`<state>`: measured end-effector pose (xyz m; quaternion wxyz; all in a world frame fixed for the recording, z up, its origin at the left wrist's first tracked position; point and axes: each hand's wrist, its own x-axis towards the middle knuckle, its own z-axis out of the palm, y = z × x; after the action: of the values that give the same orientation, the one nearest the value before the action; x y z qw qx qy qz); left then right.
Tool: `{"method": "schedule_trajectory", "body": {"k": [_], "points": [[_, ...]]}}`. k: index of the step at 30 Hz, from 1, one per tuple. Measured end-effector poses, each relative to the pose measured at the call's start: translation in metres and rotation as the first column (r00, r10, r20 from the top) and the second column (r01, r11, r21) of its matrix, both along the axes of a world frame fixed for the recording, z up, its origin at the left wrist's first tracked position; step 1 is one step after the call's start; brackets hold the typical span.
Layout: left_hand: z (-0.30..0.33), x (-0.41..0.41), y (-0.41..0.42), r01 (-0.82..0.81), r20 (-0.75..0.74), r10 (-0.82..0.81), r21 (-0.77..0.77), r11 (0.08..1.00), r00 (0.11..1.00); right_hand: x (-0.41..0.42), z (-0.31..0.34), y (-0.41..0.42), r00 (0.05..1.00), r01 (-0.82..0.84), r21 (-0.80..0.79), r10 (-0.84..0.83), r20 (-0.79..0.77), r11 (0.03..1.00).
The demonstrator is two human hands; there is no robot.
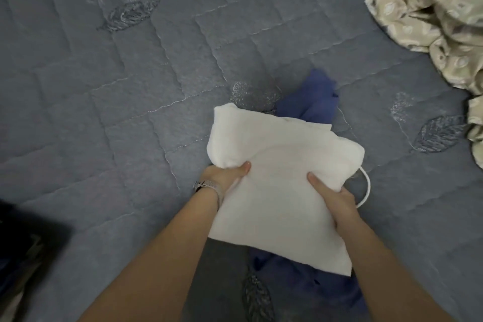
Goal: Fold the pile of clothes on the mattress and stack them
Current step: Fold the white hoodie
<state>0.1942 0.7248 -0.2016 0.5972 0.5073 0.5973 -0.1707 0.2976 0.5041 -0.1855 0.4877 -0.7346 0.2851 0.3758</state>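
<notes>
Here the white garment (282, 172) sits pinched between both hands' fingers (317, 181).

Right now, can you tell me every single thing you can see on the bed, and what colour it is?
white garment: one, white, partly folded, held up in the middle, near the front of the mattress.
blue garment: one as far as I can tell, blue, lying under and behind the white one.
beige cloth: one crumpled heap, beige with pale spots, far right corner.
white ring: one, white, thin curved loop, poking out to the right of the white garment; what it is I cannot tell.
mattress: one, grey-blue quilted cover with stitched leaves.
dark thing: dark, blurred, left edge.
watch: one, silvery, on the left wrist.
left hand: grips the white garment's left edge.
right hand: grips its right side.
</notes>
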Motion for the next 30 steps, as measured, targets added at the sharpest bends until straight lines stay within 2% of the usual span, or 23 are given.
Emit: {"method": "schedule_trajectory", "body": {"k": [2,6,10,14,18,21,24,27,30], "points": [[0.020,-0.012,-0.001,-0.001,0.113,0.011,-0.088,0.996,0.994,-0.002,0.020,0.002,0.998,-0.054,0.027,0.054,0.009,0.998],[0.064,-0.071,-0.004,-0.079,0.246,0.151,-0.282,0.956,0.957,-0.024,0.078,0.010,0.972,-0.221,0.017,0.219,0.087,0.975],[0.110,-0.156,-0.001,-0.142,0.393,0.291,-0.364,0.920,0.872,-0.074,0.150,0.035,0.908,-0.386,0.015,0.377,0.184,0.922],[0.180,-0.246,0.044,-0.200,0.566,0.322,-0.268,0.942,0.759,-0.137,0.212,0.101,0.842,-0.536,0.168,0.511,0.172,0.827],[0.256,-0.355,0.115,-0.373,0.640,0.351,-0.107,0.922,0.683,-0.210,0.253,0.211,0.737,-0.676,0.289,0.627,0.251,0.679],[0.315,-0.436,0.163,-0.535,0.668,0.397,0.002,0.845,0.630,-0.268,0.282,0.307,0.618,-0.781,0.345,0.724,0.306,0.521],[0.343,-0.510,0.203,-0.700,0.669,0.497,0.049,0.712,0.553,-0.329,0.303,0.395,0.498,-0.847,0.389,0.793,0.350,0.361],[0.328,-0.560,0.229,-0.810,0.620,0.622,0.037,0.585,0.478,-0.382,0.302,0.462,0.364,-0.916,0.310,0.853,0.374,0.255],[0.274,-0.578,0.234,-0.867,0.480,0.733,0.143,0.477,0.482,-0.419,0.268,0.498,0.168,-0.986,0.065,0.908,0.384,0.155]]}}
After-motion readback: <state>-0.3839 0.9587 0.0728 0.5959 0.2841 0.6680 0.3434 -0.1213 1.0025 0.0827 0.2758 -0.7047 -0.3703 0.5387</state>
